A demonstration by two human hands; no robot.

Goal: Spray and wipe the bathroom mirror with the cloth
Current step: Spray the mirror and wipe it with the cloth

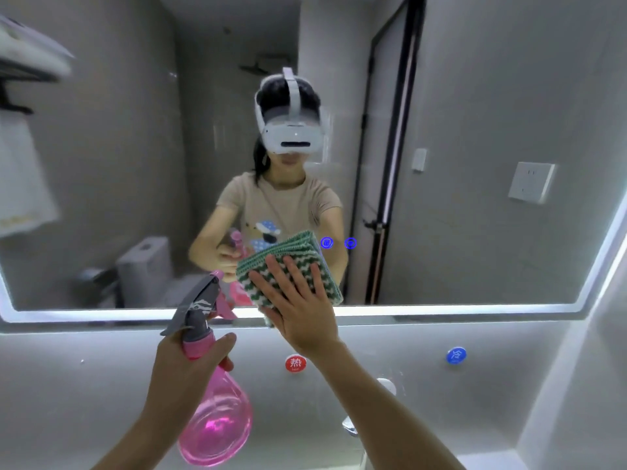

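Now I see my right hand [298, 300] lying flat with the fingers spread wide, and it presses a folded green-and-white zigzag knitted cloth [288, 266] against the large wall mirror with a lit white border [475, 96]. The hand does not grip the cloth; the open palm only pushes it on the glass. The cloth sits at the lower middle of the mirror, and its bottom corner reaches over the glowing lower edge.

My left hand [190, 354] is closed around the neck of a transparent pink plastic spray bottle with a grey trigger head [213, 401]. The fingers wrap the neck fully, the thumb lies across the front, and the pink nozzle tip points up toward the mirror, just beside the left edge of the cloth. The round body of the bottle hangs below the hand.

Under the mirror, on the grey wall, there is a round red sticker with a white character [295, 363] and, well apart to the right, a round blue sticker [456, 355]. Between them and lower I see a chrome tap [351, 425], partly hidden by my right forearm.
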